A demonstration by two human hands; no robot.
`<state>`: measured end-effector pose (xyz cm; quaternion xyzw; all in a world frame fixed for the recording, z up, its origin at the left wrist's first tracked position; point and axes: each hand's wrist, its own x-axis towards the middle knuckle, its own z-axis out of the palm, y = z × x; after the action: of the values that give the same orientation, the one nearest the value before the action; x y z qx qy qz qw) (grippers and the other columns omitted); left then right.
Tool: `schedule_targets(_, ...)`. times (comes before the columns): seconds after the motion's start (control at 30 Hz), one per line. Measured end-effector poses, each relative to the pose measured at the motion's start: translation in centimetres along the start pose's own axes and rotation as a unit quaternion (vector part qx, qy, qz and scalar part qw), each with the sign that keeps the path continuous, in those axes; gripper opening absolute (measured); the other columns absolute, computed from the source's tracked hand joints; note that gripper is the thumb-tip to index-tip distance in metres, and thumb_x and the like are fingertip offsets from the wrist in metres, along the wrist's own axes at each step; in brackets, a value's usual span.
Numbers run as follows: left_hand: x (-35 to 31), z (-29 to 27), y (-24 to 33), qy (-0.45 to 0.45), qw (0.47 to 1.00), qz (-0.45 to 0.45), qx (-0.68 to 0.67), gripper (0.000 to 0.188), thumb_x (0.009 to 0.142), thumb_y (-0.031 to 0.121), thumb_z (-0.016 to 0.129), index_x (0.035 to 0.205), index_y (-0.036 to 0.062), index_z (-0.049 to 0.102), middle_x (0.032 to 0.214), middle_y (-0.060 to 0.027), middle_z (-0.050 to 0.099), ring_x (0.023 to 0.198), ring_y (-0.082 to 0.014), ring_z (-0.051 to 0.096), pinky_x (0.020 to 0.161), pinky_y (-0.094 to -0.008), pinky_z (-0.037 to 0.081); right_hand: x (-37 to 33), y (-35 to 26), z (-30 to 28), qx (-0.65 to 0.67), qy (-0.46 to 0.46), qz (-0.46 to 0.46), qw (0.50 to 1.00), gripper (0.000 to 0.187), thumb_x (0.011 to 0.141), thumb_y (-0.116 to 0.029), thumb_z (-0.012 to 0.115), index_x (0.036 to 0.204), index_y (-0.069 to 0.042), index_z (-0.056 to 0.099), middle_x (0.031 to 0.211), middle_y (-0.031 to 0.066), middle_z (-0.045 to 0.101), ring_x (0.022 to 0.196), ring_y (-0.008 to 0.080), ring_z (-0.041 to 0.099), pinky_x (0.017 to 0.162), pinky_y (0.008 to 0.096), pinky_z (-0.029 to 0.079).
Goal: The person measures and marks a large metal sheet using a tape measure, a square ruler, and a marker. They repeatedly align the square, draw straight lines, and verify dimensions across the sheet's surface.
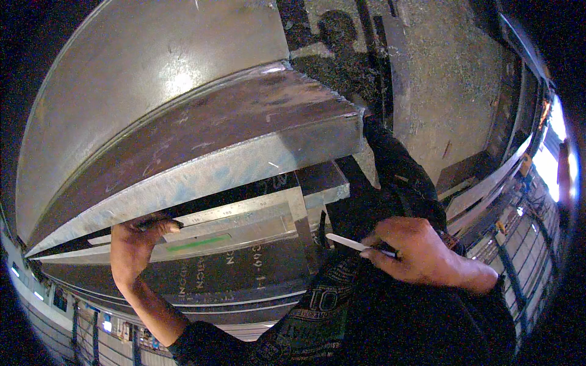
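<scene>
My left hand (pixel 130 255) is closed on the long arm of a metal try square (pixel 241 210), its thumb lying along the top. The square rests against a dark steel beam (pixel 244 268), with its short arm pointing down toward my body. A green streak (pixel 198 242) marks the bright strip below the long arm. My right hand (pixel 418 253) pinches a thin white marking stick (pixel 345 241), probably soapstone. The stick's tip points left at the short arm and stays apart from the metal. Fingers partly hide the stick's other end.
A thick steel flange (pixel 244 160) with a rough cut end runs just beyond the square. Behind it rises a broad curved-looking steel plate (pixel 159 67). Speckled concrete floor (pixel 452 91) lies at the far right, with dark metal pieces along it.
</scene>
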<state>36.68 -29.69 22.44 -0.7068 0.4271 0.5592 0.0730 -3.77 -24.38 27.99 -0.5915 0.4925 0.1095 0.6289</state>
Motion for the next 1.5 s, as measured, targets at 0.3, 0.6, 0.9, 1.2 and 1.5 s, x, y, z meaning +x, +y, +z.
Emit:
schedule_targets(0.3,0.5,-0.1,0.1,-0.014,0.999,0.013,-0.026,0.016,0.072,0.007,0.080,0.081,-0.0002,0.070,0.074,-0.0048,0.069,0.068,-0.0129,0.061,0.065,-0.0272,0.047,2.8,-3.4,2.0,-0.009,0.048,0.057,0.997,0.033,0.085,-0.024,0.069,0.100,-0.004,0.047,0.061,0.0148,0.058,0.050,0.0376,0.060,0.047,0.0461,0.049)
schedule_targets(0.6,0.4,-0.1,-0.3,-0.017,1.000,0.011,-0.010,0.014,0.072,0.009,0.080,0.077,0.0005,0.069,0.073,-0.0055,0.069,0.068,-0.0141,0.061,0.065,-0.0279,0.047,4.2,-3.7,4.0,0.011,0.087,0.025,0.996,0.036,0.083,-0.020,0.069,0.101,-0.003,0.042,0.057,0.0162,0.055,0.051,0.0387,0.060,0.044,0.0464,0.050)
schedule_targets(0.9,0.4,-0.3,-0.5,-0.008,0.999,0.008,0.047,0.018,0.070,0.010,0.082,0.079,0.0004,0.070,0.076,-0.0067,0.070,0.069,-0.0157,0.062,0.065,-0.0287,0.048,3.7,-4.8,2.9,0.006,-0.004,0.046,0.999,0.038,0.084,-0.020,0.066,0.102,0.001,0.041,0.056,0.0198,0.057,0.054,0.0415,0.062,0.047,0.0505,0.049)
schedule_targets(1.2,0.3,-0.2,0.3,-0.019,0.999,-0.002,0.039,0.015,0.071,0.008,0.080,0.079,0.0002,0.071,0.075,-0.0050,0.069,0.069,-0.0134,0.061,0.066,-0.0270,0.047,2.2,-5.3,2.4,-0.024,-0.052,0.074,0.996,0.037,0.085,-0.021,0.065,0.102,0.000,0.040,0.059,0.0198,0.059,0.053,0.0418,0.061,0.046,0.0506,0.050)
schedule_targets(1.5,0.2,-0.2,0.3,-0.015,1.000,-0.011,0.017,0.017,0.070,0.006,0.081,0.081,-0.0003,0.070,0.077,-0.0061,0.070,0.071,-0.0143,0.063,0.067,-0.0280,0.048,3.6,-4.4,3.0,0.008,0.085,0.026,0.996,0.034,0.085,-0.017,0.067,0.101,-0.004,0.040,0.057,0.0180,0.053,0.050,0.0420,0.058,0.042,0.0492,0.047)
